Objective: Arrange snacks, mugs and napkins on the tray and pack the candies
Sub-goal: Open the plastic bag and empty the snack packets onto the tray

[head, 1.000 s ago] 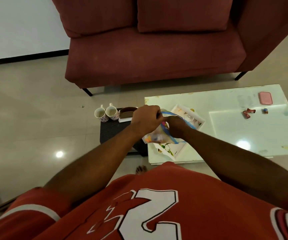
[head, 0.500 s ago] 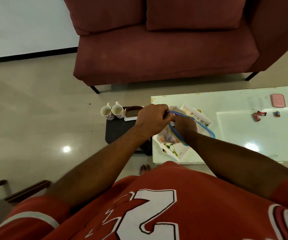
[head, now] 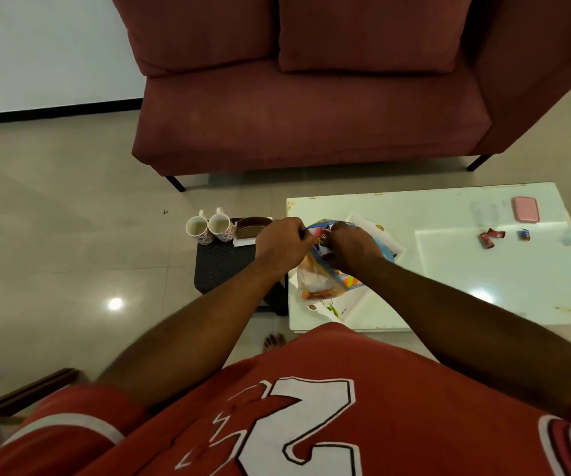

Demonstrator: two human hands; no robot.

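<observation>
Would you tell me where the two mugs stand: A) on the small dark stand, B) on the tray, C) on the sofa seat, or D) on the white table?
A: the two mugs stand side by side on the small dark stand, left of the white table, while the left hand and right hand grip the candy bag.
</observation>
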